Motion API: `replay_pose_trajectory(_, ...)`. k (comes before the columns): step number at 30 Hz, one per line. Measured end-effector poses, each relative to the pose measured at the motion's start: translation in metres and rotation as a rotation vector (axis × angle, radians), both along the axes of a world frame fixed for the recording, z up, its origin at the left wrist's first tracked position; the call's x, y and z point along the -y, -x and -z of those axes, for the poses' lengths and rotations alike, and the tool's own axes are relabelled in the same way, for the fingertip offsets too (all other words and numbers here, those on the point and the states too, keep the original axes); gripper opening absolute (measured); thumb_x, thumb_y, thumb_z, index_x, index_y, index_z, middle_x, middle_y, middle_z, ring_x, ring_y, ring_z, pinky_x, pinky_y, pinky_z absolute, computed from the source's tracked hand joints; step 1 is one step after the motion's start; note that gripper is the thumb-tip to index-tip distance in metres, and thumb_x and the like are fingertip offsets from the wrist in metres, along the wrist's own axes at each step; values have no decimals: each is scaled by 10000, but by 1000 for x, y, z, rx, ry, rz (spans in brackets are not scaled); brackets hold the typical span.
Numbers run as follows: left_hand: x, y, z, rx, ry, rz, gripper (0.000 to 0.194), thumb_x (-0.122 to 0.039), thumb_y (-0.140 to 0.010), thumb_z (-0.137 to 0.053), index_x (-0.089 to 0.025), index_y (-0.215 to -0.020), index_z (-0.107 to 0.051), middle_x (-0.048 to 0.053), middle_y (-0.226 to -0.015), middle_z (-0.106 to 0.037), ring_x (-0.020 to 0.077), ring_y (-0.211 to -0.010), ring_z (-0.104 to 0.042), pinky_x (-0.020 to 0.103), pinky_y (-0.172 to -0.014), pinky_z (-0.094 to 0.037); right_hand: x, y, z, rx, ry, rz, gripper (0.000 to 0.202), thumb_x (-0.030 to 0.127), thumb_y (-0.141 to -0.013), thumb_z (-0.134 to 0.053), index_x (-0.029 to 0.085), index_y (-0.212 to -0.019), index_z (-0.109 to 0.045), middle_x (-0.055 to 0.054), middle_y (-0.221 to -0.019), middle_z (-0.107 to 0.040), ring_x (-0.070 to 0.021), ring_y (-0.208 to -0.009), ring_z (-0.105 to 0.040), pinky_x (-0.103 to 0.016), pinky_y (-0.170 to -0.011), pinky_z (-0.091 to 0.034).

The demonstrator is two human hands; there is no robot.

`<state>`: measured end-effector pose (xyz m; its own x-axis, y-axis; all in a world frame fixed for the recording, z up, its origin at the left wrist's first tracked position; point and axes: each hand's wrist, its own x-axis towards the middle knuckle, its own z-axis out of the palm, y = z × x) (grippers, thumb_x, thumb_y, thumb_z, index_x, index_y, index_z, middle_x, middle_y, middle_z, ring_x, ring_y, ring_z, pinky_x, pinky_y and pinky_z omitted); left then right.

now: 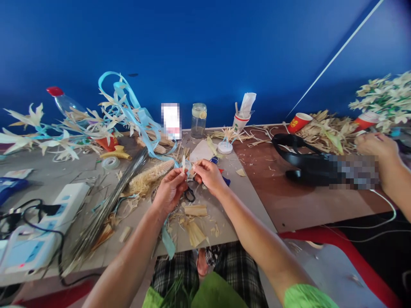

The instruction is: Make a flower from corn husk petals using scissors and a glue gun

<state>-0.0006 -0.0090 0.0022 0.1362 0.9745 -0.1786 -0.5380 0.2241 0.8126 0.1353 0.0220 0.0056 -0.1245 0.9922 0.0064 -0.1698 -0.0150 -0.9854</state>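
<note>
My left hand (171,188) pinches a narrow, pale corn husk petal (184,162) that stands upright above the thumb and forefinger. My right hand (208,174) is closed in a pinch just to its right, the fingertips almost meeting those of my left. Something pale bluish and thin shows between the two hands, too small to name. Under the hands lie the black handles of scissors (189,195), partly hidden. A corn cob (154,173) rests left of my left hand, and husk pieces (195,231) lie on the table below.
On the left are a bundle of thin wires (109,209), a white power strip (61,214) and husk flowers with blue ribbon (128,98). A glass jar (199,119) and a white cup (240,122) stand by the blue wall. At right, another person's hand (379,147) is near a black headset-like object (308,164).
</note>
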Motion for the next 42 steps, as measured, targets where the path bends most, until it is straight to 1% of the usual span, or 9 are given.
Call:
replay_pose_trajectory(3,-1,0,2,-10,5,20,229,-212,-628,-758,-136,-786,-611,-29,-655,-530,6,-455,-383,144,-428,-309,0,-1,-1,8,-6,0,178,320,-691,-585,178,-640,-490,62,-515,-498,-47,-379,-393,-185,-392,-277)
replay_pose_trajectory(7,-2,0,4,-26,-9,53,222,-225,-636,-760,-132,-772,-612,-25,-658,-540,11,-452,-402,148,-418,-309,0,-2,-3,44,4,-7,155,297,-697,-572,176,-633,-501,56,-509,-511,-52,-375,-395,-193,-387,-277)
replay_pose_trajectory(14,-1,1,4,-107,-7,62,267,-253,-607,-779,-135,-731,-574,-30,-616,-538,33,-446,-439,165,-430,-339,1,-2,-4,79,26,-8,147,283,-699,-564,181,-624,-490,60,-474,-507,-57,-377,-395,-190,-382,-287)
replay_pose_trajectory(20,1,0,2,-124,24,140,284,-259,-603,-783,-142,-711,-547,-34,-603,-537,44,-454,-458,168,-440,-354,3,-2,-7,56,60,-17,132,246,-694,-554,174,-597,-500,66,-442,-478,-48,-363,-378,-183,-368,-276)
replay_pose_trajectory(28,0,1,5,-110,35,172,286,-241,-605,-784,-133,-697,-535,-32,-577,-543,42,-444,-457,166,-445,-354,3,-4,-8,-41,112,-102,129,237,-667,-566,161,-583,-504,21,-543,-591,-37,-378,-399,-172,-375,-274)
replay_pose_trajectory(32,-1,2,6,-95,36,191,292,-243,-605,-785,-131,-754,-560,1,-654,-604,42,-446,-469,178,-450,-385,3,-5,-9,-60,146,-117,123,215,-655,-571,157,-571,-503,20,-533,-593,-34,-374,-387,-169,-373,-264)
replay_pose_trajectory(34,-1,2,6,-84,45,196,303,-238,-600,-788,-129,-787,-577,4,-668,-610,41,-445,-473,180,-452,-391,4,-5,-10,-63,158,-115,118,208,-655,-569,153,-570,-509,19,-534,-596,-31,-369,-383,-169,-372,-262)
replay_pose_trajectory(42,-2,2,4,-102,71,198,289,-236,-581,-797,-106,-733,-588,6,-632,-603,31,-426,-463,159,-436,-362,4,-6,-12,-30,138,-123,111,192,-666,-545,149,-569,-512,17,-533,-600,-32,-366,-392,-168,-375,-271)
